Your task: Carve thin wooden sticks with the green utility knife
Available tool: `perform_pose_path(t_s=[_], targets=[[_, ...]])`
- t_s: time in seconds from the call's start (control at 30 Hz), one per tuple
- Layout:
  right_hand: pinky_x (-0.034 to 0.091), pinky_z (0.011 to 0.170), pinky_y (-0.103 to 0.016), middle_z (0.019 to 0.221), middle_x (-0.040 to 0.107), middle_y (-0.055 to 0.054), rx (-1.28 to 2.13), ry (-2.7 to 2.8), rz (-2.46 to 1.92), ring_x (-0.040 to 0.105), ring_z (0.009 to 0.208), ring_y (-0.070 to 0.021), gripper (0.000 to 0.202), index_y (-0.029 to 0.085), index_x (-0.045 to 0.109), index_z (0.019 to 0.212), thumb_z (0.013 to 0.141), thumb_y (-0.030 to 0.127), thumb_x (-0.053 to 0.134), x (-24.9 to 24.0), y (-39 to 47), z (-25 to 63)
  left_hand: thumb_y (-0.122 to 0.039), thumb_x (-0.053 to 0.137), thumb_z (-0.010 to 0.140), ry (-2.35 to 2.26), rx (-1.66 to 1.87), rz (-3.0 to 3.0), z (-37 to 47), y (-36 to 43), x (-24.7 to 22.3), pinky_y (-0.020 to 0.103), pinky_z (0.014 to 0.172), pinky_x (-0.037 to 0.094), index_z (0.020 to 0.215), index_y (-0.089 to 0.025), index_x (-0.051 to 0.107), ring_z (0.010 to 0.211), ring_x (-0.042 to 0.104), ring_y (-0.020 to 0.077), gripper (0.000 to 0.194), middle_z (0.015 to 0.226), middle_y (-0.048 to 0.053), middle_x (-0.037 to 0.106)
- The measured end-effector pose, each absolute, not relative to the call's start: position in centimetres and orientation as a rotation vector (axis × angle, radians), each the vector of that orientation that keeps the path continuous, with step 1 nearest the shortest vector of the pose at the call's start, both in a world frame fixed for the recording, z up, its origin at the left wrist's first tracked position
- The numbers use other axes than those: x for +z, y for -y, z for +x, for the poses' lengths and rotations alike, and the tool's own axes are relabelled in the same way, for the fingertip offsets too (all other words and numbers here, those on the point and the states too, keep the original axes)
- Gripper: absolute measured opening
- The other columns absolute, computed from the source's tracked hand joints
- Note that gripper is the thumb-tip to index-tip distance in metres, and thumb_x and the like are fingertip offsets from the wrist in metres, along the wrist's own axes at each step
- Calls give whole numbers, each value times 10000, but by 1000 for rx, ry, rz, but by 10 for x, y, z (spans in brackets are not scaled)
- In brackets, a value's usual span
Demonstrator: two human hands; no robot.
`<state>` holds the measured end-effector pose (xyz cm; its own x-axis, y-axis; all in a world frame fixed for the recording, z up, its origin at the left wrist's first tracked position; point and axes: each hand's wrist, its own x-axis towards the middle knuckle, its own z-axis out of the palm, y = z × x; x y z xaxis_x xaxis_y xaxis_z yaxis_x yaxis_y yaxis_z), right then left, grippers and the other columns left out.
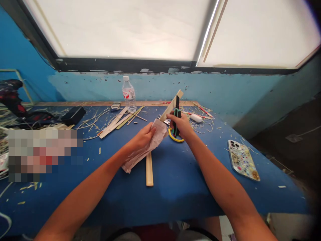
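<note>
My left hand is closed around a crumpled, pale pinkish wrapping. Out of the wrapping's upper end sticks a flat, light bamboo strip, tilted up to the right. My right hand grips a black and green utility knife, held upright beside the strip, with the thumb and index finger near the strip. Below the wrapping, another bamboo strip lies on the blue table. Behind my right hand, a yellow ring-shaped handle shows in part.
A water bottle stands at the back beside loose strips. A white mouse-like object sits among shavings. The phone lies at the right, a black power tool at the left. The blue table ends near my body.
</note>
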<state>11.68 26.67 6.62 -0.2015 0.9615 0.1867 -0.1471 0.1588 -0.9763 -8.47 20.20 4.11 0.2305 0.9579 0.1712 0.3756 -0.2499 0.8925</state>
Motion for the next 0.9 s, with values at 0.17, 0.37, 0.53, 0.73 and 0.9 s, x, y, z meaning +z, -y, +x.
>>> perform_pose_path(t_s=[0.17,0.37,0.53,0.73,0.9], targets=[[367,476,-267,536,478,64,965,1241,-947,439,478,-132,235,226,648,942,824,423,697,76,-277,134,-473,356,1045,-1486,921,1960,-93,-199,48,315,731,410,1074,-219,530,727,512,175,309,804,0,580],[398,650,-312,757,672,-53,209,1797,-1410,585,724,-217,144,214,726,864,832,332,650,78,-285,163,-428,363,1042,-1454,1193,2106,-107,-203,59,375,1007,418,1155,-226,578,1038,550,237,316,1119,97,628],[367,649,-304,805,717,-68,174,1946,-1447,602,751,-218,128,205,737,848,818,287,644,70,-284,160,-393,396,1033,-1487,1248,2154,-122,-212,60,422,1099,373,1185,-223,591,1127,524,264,300,1183,122,613],[450,672,-292,720,709,-25,527,1765,-1173,624,675,-176,187,192,754,836,823,350,656,75,-268,132,-511,330,1059,-1429,1264,1955,-111,-210,59,332,922,437,1085,-199,555,943,544,202,386,1034,72,613],[470,556,-285,586,624,19,798,1521,-1022,586,525,-150,234,200,736,915,827,412,694,88,-243,116,-558,306,1060,-1361,1299,1862,-102,-203,62,310,875,448,1064,-216,527,911,525,183,407,1011,47,595]])
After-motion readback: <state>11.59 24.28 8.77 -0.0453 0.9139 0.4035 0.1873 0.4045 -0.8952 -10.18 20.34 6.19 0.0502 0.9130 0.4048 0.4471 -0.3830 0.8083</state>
